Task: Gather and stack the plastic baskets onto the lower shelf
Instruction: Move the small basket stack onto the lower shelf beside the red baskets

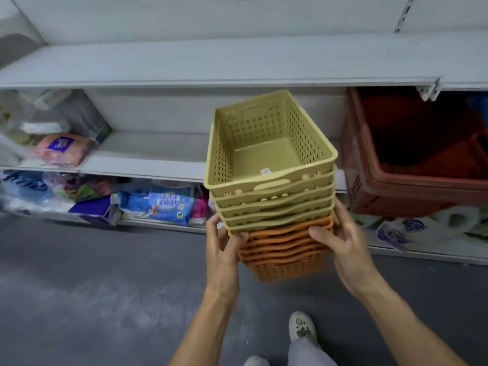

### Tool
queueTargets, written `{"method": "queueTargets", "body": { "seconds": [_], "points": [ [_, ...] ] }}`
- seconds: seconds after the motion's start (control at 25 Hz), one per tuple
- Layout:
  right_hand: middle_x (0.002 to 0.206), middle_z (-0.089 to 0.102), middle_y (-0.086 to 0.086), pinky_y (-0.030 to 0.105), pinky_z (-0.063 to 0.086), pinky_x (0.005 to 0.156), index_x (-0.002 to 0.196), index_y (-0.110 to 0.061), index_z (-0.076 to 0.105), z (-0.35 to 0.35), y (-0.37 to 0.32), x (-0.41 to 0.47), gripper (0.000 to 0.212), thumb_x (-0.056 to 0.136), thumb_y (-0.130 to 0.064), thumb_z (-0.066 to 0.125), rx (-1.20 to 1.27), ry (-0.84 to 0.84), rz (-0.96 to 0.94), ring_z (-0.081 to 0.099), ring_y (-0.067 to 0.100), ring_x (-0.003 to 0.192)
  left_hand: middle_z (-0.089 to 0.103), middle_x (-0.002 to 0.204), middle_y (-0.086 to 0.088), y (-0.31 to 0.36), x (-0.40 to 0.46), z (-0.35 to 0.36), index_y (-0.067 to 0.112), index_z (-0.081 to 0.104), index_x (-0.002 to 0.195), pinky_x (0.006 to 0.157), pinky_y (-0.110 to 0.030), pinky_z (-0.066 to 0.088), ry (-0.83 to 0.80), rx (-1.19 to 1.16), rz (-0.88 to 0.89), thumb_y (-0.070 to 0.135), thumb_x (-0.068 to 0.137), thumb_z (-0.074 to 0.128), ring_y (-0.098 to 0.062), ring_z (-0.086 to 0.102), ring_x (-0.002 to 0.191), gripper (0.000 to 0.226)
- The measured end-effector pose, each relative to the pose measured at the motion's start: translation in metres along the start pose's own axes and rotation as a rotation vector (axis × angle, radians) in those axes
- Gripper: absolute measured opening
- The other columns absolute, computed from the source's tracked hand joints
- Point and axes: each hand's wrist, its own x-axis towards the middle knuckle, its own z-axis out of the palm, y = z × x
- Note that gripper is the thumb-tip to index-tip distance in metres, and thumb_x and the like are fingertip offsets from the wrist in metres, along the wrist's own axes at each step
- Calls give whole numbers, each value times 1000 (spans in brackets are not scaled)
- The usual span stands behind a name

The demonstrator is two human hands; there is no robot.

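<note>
A nested stack of perforated plastic baskets hangs in the air in front of the shelving. Several yellow-green baskets [266, 157] sit on top of several orange baskets [287, 254]. My left hand [224, 247] grips the stack's left side at the orange rims. My right hand [340, 239] grips its right side at the same height. The stack tilts slightly. Just behind it lies the white middle shelf [148, 157], with a bare stretch to the left of the baskets.
Large red crates [412, 159] fill the same shelf to the right. Packaged goods in plastic [52, 143] sit at its left end. The bottom shelf holds tissue and wipe packs [169, 204]. A bare top shelf [211, 64] juts out above. Grey floor and my shoe [302, 326] lie below.
</note>
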Motion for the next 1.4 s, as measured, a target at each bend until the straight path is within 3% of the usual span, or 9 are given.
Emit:
{"method": "queueTargets", "body": {
  "seconds": [0.32, 0.56, 0.68, 0.92, 1.04, 1.12, 1.24, 1.32, 1.4],
  "points": [
    [129, 66, -8, 35, 43, 100, 143, -32, 44, -39, 31, 31, 78, 75, -14, 76, 43, 198, 32, 60, 12, 120, 70, 103, -3, -31, 67, 42, 30, 55, 115, 74, -37, 43, -150, 144, -74, 34, 60, 67, -17, 59, 90, 56],
    [131, 64, -9, 42, 41, 106, 140, -37, 47, -71, 54, 86, 75, 75, -14, 75, -37, 237, 30, 58, 11, 123, 66, 116, -8, -65, 135, 66, 29, 51, 124, 82, -49, 46, -249, 184, -82, 32, 65, 69, -30, 58, 106, 62],
    [127, 67, -7, 51, 41, 107, 137, -39, 50, -87, 69, 113, 70, 75, -12, 71, -91, 266, 38, 60, 15, 121, 67, 114, -4, -78, 162, 77, 34, 49, 128, 79, -46, 49, -313, 217, -78, 34, 68, 69, -30, 59, 105, 63],
    [114, 70, -20, 19, 46, 91, 127, -34, 55, -90, 94, 146, 59, 87, 9, 54, -113, 398, 7, 62, -4, 109, 65, 126, 2, -100, 203, 94, 33, 47, 134, 98, -41, 50, -429, 306, -39, 18, 83, 60, -19, 59, 120, 55],
    [135, 61, -7, 36, 42, 110, 142, -25, 44, -83, 91, 155, 58, 92, 2, 57, -159, 444, -1, 55, 7, 126, 63, 130, 4, -98, 206, 110, 31, 47, 137, 102, -47, 49, -377, 357, 15, 17, 89, 59, -15, 58, 121, 52],
    [143, 53, -5, 37, 37, 114, 144, -30, 41, -77, 78, 138, 61, 92, -2, 59, -225, 456, -3, 48, 9, 134, 55, 140, 3, -88, 188, 121, 29, 35, 146, 97, -34, 53, -332, 352, 51, 14, 91, 62, -8, 56, 123, 63],
    [133, 57, -9, 16, 41, 102, 130, -37, 51, -77, 40, 92, 57, 89, 0, 63, -437, 608, -117, 53, 6, 126, 39, 152, 12, -56, 155, 134, 38, 17, 152, 78, -8, 50, -250, 248, 20, 33, 81, 71, 15, 51, 119, 89],
    [141, 49, -3, 24, 39, 106, 134, -33, 51, -98, 22, 73, 55, 88, -8, 66, -565, 806, -177, 46, 14, 132, 32, 157, 13, -34, 148, 146, 46, 15, 151, 83, -17, 49, -192, 138, -33, 56, 74, 71, 5, 45, 131, 95],
    [158, 27, -3, 36, 35, 109, 150, -34, 28, -128, 15, 74, 77, 86, -33, 70, -406, 955, 49, 35, 19, 141, 37, 156, 7, -20, 155, 162, 46, 21, 150, 89, -33, 50, -161, 58, -148, 62, 79, 64, -12, 47, 132, 85]
  ]
}}
